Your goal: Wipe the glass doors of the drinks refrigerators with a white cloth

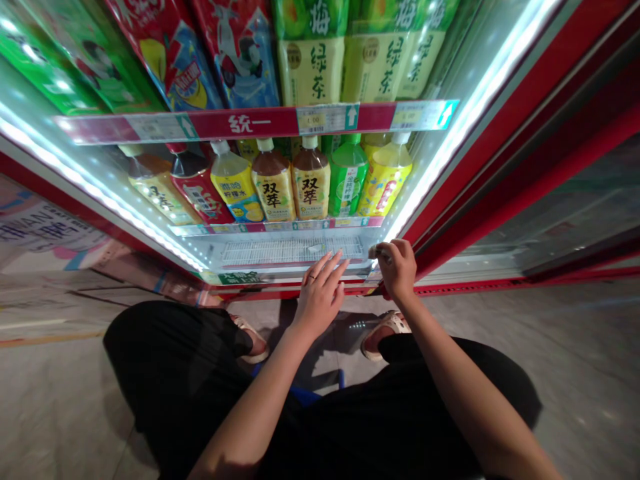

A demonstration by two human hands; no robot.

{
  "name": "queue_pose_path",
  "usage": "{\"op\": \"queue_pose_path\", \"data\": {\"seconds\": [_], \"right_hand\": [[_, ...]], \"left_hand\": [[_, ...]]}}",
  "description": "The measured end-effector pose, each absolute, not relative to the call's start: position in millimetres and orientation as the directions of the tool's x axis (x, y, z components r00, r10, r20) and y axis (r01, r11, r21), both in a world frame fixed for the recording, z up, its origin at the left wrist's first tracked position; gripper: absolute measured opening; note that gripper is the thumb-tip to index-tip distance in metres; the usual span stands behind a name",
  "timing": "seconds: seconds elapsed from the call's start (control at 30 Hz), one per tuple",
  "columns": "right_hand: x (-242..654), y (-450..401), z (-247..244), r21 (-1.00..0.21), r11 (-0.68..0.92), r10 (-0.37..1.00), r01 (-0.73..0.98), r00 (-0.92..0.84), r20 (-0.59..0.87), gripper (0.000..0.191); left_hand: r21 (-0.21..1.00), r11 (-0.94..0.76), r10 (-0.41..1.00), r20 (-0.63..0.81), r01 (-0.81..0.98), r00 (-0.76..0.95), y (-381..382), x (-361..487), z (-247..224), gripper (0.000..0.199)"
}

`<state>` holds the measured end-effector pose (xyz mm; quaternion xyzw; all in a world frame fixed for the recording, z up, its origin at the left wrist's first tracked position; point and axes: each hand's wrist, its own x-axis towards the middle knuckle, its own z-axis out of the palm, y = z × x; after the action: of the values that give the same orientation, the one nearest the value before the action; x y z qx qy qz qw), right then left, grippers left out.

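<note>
My left hand [320, 293] rests with spread fingers on the lower front edge of a lit drinks cooler [280, 283], just below a white wire grille [290, 252]. My right hand [395, 270] pinches a small pale item [374, 252] at the cooler's right inner edge. What the item is stays unclear, as my fingers cover most of it. Above both hands, a row of plastic drink bottles [295, 183] stands on a shelf. Packs of green tea [310, 67] fill the shelf above.
A red and white price strip [255, 123] runs along the upper shelf. A red-framed glass cooler door [500, 160] stands at the right. Tiled floor [575, 347] lies below, with my sandalled feet and black clothing beneath my arms.
</note>
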<state>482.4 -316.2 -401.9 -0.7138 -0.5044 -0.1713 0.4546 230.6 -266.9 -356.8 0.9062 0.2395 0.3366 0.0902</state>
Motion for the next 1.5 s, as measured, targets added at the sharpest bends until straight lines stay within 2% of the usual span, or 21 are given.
{"op": "queue_pose_path", "data": {"seconds": [0.2, 0.47, 0.7, 0.93, 1.2, 1.3, 1.5], "right_hand": [[484, -316, -401, -0.522, -0.050, 0.513, 0.851, 0.471, 0.718, 0.015], [474, -315, -403, -0.506, 0.014, 0.641, 0.863, 0.380, 0.667, 0.020], [480, -316, -403, -0.471, -0.146, 0.532, 0.870, 0.471, 0.704, 0.016], [467, -311, -408, -0.515, 0.005, 0.648, 0.857, 0.390, 0.654, 0.020], [461, -310, -410, -0.637, 0.020, 0.627, 0.770, 0.487, 0.608, 0.019], [456, -307, -406, -0.657, 0.080, 0.648, 0.750, 0.461, 0.606, 0.021], [460, -307, -401, -0.659, 0.070, 0.556, 0.749, 0.519, 0.649, 0.022]], "left_hand": [[0.342, -0.860, 0.510, 0.567, 0.378, 0.647, -265, 228, -358, 0.056], [0.355, -0.847, 0.532, 0.547, 0.397, 0.646, -263, 225, -359, 0.052], [0.372, -0.838, 0.545, 0.544, 0.399, 0.637, -260, 225, -361, 0.052], [0.384, -0.838, 0.545, 0.542, 0.388, 0.639, -261, 226, -363, 0.051], [0.397, -0.832, 0.554, 0.558, 0.387, 0.618, -260, 226, -362, 0.050], [0.419, -0.822, 0.567, 0.542, 0.385, 0.620, -260, 226, -363, 0.050], [0.455, -0.809, 0.584, 0.545, 0.373, 0.602, -260, 227, -366, 0.051]]}}
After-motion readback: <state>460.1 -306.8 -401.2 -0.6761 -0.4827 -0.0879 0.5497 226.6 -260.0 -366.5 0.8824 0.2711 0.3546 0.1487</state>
